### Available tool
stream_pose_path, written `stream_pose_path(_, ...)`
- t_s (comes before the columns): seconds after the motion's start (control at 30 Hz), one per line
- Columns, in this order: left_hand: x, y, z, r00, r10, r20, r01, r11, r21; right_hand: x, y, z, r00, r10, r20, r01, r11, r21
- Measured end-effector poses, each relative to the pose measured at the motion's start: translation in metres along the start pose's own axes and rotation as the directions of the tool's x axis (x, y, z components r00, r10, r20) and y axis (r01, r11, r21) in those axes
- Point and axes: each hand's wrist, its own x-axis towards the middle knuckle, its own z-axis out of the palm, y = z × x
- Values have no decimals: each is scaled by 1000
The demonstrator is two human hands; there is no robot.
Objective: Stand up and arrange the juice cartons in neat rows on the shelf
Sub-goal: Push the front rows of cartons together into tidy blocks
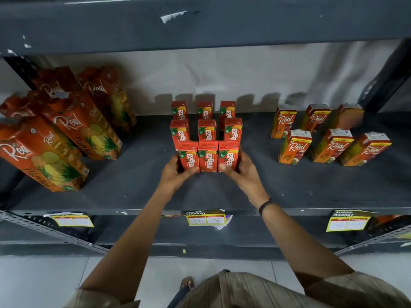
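Observation:
Small red Maaza juice cartons stand upright in three rows of three in the middle of the dark grey shelf (133, 192). The front row (208, 155) is pressed between my hands. My left hand (175, 174) cups the left carton (188, 155), thumb across its front. My right hand (241, 168) cups the right carton (229, 155) the same way. The middle row (206, 129) and back row (204, 110) stand behind, with small gaps between cartons.
Several tall Real pineapple cartons (75, 125) stand at the left. Small Real cartons (329, 134) stand in two rows at the right. An upper shelf (200, 25) hangs overhead. Yellow price tags (205, 218) hang on the front edge. A black upright (387, 78) is at the right.

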Motion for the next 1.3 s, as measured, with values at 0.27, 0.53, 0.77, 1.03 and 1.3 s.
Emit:
stream_pose_path(0.27, 35, 20, -14, 963, -75, 259, 55, 995, 84, 26, 2, -21, 985, 63, 158, -14, 956, -292)
stream_pose_path(0.53, 41, 18, -7, 963, -130, 234, 100, 985, 138, 43, 1, -11, 991, 112, 78, -62, 879, -473)
stream_pose_path(0.77, 37, 14, -3, 977, -125, 175, 106, 988, 111, 44, 1, -6, 994, 106, 24, -79, 857, -508)
stream_pose_path(1.03, 25, 12, -3, 975, -158, 153, 136, 980, 147, 38, -1, -5, 994, 93, 63, -38, 805, -592)
stream_pose_path(1.3, -5, -1, -8, 979, -167, 121, 138, 966, 218, 11, 5, 1, 993, 96, 68, -32, 778, -628)
